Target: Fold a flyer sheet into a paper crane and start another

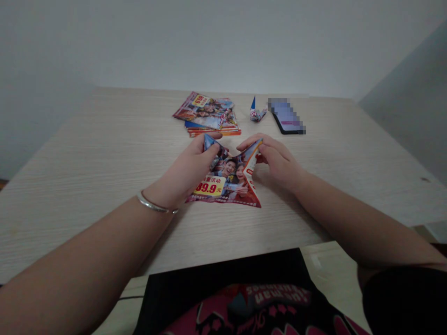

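Note:
A creased, glossy printed sheet of paper (230, 181) is held up just over the table, its top edge dipping between two raised corners. My left hand (199, 160) pinches the upper left corner between thumb and fingers. At the upper right corner, my right hand (277, 158) grips the paper the same way, with its thumb on the near face. Yellow, red and blue print with people's pictures covers the side facing me. The fingertips behind the sheet are partly hidden.
Behind my hands lies a stack of similar printed sheets (206, 111). A small folded paper crane (257, 114) stands right of it, beside a phone (288, 116) with a pixelated screen. The pale wooden table (104, 163) meets a wall at the back.

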`<act>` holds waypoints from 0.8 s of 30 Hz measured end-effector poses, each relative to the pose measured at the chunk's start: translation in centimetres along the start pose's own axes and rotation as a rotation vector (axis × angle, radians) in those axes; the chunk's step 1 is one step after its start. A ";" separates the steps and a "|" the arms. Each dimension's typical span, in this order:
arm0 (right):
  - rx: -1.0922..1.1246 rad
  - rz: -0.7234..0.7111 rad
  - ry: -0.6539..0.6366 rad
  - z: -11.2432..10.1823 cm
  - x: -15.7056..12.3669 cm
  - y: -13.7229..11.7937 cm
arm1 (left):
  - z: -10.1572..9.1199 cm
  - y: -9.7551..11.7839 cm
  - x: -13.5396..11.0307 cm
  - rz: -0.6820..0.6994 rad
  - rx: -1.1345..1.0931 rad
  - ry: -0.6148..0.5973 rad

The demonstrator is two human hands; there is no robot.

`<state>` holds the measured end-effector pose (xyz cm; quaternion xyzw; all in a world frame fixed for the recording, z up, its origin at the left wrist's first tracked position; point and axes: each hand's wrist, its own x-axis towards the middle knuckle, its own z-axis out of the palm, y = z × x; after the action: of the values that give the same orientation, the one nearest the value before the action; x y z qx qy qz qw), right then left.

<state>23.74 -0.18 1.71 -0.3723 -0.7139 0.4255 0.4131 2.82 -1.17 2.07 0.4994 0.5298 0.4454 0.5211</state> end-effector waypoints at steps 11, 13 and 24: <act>-0.298 -0.364 -0.084 -0.2 0.6 1.3 | 0.4 1.3 -0.3 -0.178 -0.096 0.008; -0.384 -0.399 -0.043 -0.1 0.7 1.0 | 0.2 1.2 -0.3 -0.068 -0.036 -0.011; -0.215 -0.221 -0.221 -0.7 0.4 0.5 | -0.1 0.3 -0.1 0.090 0.135 -0.063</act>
<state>24.31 0.61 1.55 -0.2847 -0.8328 0.3370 0.3343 2.76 -1.18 2.40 0.5707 0.5189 0.4156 0.4820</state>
